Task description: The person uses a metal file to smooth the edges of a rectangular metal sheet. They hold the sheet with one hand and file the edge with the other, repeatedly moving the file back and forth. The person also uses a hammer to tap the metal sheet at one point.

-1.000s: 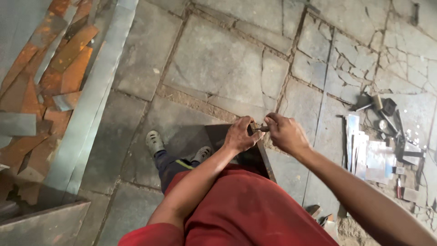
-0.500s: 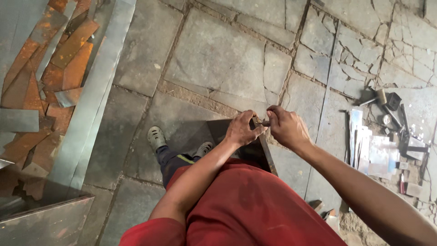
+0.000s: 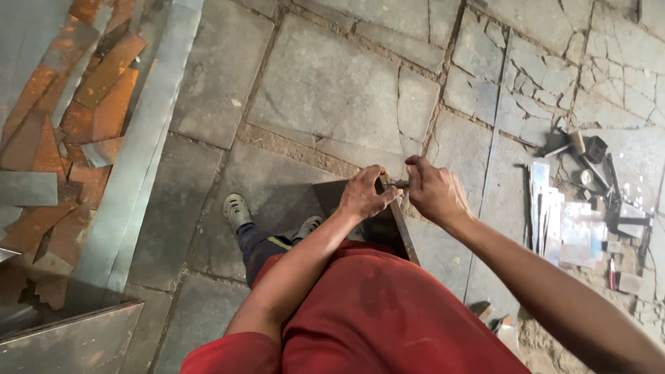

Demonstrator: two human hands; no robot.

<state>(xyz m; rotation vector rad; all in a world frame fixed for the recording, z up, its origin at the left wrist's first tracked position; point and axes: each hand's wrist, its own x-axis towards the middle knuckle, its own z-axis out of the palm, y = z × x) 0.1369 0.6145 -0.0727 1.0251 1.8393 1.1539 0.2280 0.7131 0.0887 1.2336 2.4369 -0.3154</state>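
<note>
Cracked grey stone floor (image 3: pixel 325 90), daylit, dusty.

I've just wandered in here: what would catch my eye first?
Both hands meet at the picture's middle: the left hand grips the top edge of a dark metal sheet, the right hand pinches something small there. Rusty orange offcuts lie far left, shiny strips right.

red shirt (image 3: pixel 374 312), dark blue trousers (image 3: pixel 260 242) with a yellow stripe, grey shoes (image 3: pixel 237 210). grey cracked stone floor (image 3: pixel 325 90). rust-orange and grey metal strips (image 3: pixel 90 104). dark brown metal sheet (image 3: pixel 388 221).
</note>
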